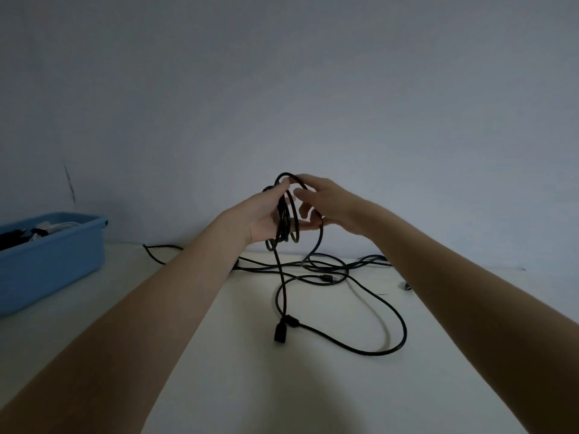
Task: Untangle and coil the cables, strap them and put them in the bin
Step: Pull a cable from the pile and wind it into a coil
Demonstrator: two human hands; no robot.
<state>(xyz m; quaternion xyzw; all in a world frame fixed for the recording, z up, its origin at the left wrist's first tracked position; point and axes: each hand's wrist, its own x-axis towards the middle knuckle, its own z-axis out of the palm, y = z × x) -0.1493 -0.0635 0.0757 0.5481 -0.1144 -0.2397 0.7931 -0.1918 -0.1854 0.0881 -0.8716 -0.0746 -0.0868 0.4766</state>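
- My left hand [262,218] is raised above the tabletop [313,386], fingers curled around several finished loops of the black cable [283,220]; gripping the loops together keeps the coil from springing apart.
- My right hand [322,205] is beside the coil, fingers loosely spread and touching the topmost loop, positioned to guide the next turn on. I judge it is not clamping the cable, but its fingertips overlap the loops and the grasp is hard to confirm.
- The uncoiled remainder hangs from the coil and trails in wide curves on the tabletop, ending at a connector [279,332] nearer me. More dark cable lies tangled behind it along the wall edge; strand count there is not discernible.
- The blue bin [62,261] stands at the left, well apart from the coil, cut off by the frame edge. It holds dark and white items I cannot identify.
- No strap is visible.
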